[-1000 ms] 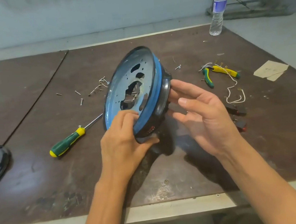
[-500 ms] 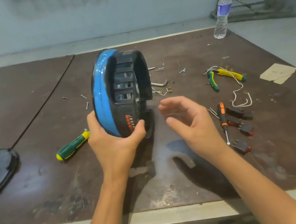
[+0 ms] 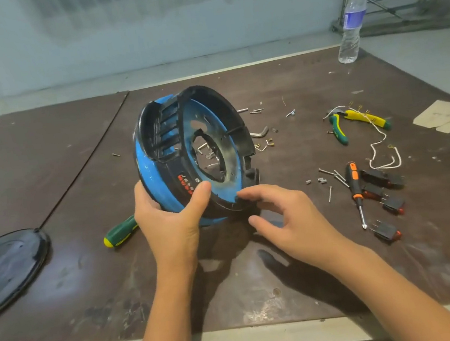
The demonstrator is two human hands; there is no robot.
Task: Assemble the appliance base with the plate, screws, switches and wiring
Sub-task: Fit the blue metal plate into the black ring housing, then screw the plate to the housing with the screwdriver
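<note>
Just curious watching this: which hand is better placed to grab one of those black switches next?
Probably the right hand: it holds nothing and the switches lie on its side. The left hand grips the base.

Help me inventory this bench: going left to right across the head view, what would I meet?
Black plate → green screwdriver → base → hex key → pliers → paper scrap.

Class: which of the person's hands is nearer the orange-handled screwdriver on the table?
Right. The right hand lies just left of the orange-handled screwdriver, fingertips at the appliance base. The left hand is farther left, gripping that base's lower edge.
</note>
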